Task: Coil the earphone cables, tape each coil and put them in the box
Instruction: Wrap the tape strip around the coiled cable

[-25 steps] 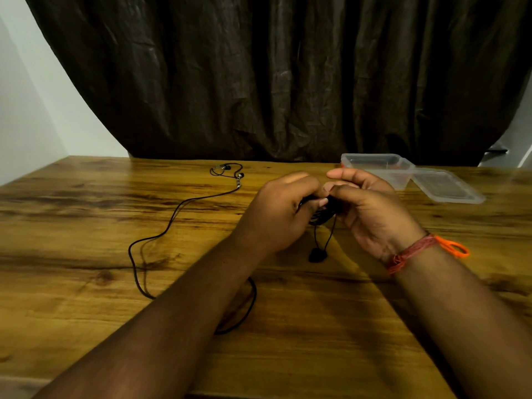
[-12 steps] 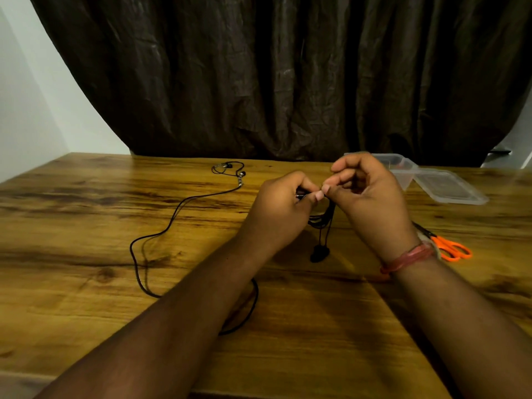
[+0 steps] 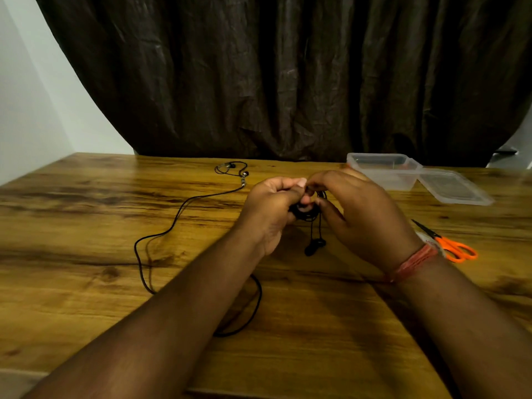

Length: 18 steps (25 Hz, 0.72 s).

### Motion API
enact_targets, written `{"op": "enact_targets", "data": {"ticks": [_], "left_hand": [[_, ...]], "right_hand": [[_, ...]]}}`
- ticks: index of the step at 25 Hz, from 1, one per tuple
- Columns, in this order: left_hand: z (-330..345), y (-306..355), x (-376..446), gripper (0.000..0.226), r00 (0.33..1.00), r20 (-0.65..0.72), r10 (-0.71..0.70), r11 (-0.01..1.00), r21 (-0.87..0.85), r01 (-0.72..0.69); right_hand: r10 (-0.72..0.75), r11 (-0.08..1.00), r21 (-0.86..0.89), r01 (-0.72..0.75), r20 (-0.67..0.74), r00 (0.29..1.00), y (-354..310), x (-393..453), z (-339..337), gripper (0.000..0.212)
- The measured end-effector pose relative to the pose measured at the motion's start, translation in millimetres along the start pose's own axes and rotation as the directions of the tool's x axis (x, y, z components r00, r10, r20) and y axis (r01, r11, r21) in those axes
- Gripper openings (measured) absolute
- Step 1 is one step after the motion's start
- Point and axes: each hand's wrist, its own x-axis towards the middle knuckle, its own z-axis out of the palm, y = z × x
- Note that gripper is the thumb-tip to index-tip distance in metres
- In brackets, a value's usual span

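Note:
Both hands meet above the middle of the wooden table. My left hand (image 3: pixel 269 210) pinches a small black coil of earphone cable (image 3: pixel 305 212), and my right hand (image 3: pixel 359 216) grips the same coil from the right. Two short ends with earbuds (image 3: pixel 314 246) dangle below the coil. A second black earphone cable (image 3: pixel 172 228) lies uncoiled on the table to the left, its earbuds (image 3: pixel 230 167) near the far edge. The clear plastic box (image 3: pixel 383 168) stands open at the back right. No tape shows clearly.
The box's clear lid (image 3: pixel 456 188) lies flat just right of the box. Orange-handled scissors (image 3: pixel 450 246) rest on the table beside my right wrist. A dark curtain hangs behind the table's far edge.
My right hand has shifted around the coil, from over it to gripping its right side. The scissors came into sight as my wrist moved. The loose cable has not moved.

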Motion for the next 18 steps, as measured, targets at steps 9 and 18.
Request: {"op": "enact_targets", "data": {"ticks": [9,18], "left_hand": [[-2.0,6.3,-2.2,0.005,0.998,0.065,-0.005,0.974,-0.228,0.020],[-0.6,-3.6,-4.0,0.006,0.961,0.003,0.277,0.933,0.238,-0.270]], "right_hand": [[0.195,0.942,0.299,-0.154,-0.114,0.974,-7.0,-0.2,1.3,0.036],[0.565,0.496,0.728,-0.472,0.142,0.813,-7.9,4.4,4.7,0.017]]}}
